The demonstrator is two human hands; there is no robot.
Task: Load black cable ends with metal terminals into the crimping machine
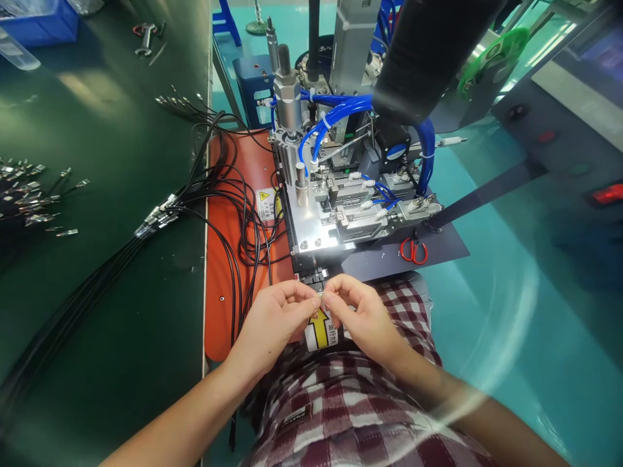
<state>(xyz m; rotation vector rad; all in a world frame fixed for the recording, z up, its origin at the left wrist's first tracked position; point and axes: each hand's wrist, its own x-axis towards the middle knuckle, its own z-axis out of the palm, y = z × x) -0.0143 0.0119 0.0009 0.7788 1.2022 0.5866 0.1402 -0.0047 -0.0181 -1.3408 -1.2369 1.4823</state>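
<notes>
Silver metal just ahead, in the machine (311, 214); close in front of its near edge, seems to be at a fine, two-handed handling step on a small piece (320, 296). Probably calls next for steadiness, a clear line of sight and a slight, exact adjustment rather than force. As for the grip: drawn in to a narrow pinch on both sides, thumb to index in the left hand (275, 319) and likewise in the right hand (363, 316), tips together or nearly so. Appears to be grasping the small piece there, too tiny and too covered to identify; cannot tell its shape. Located just before the small black fixture (315, 277), over the label (320, 331) with a yellow arrow. Off to the left, looped across the orange plate (220, 324) and onto the green tabletop (160, 324): black cables (248, 224). To the right, lying on the dark base (370, 259): red-handled scissors (413, 251).
</notes>
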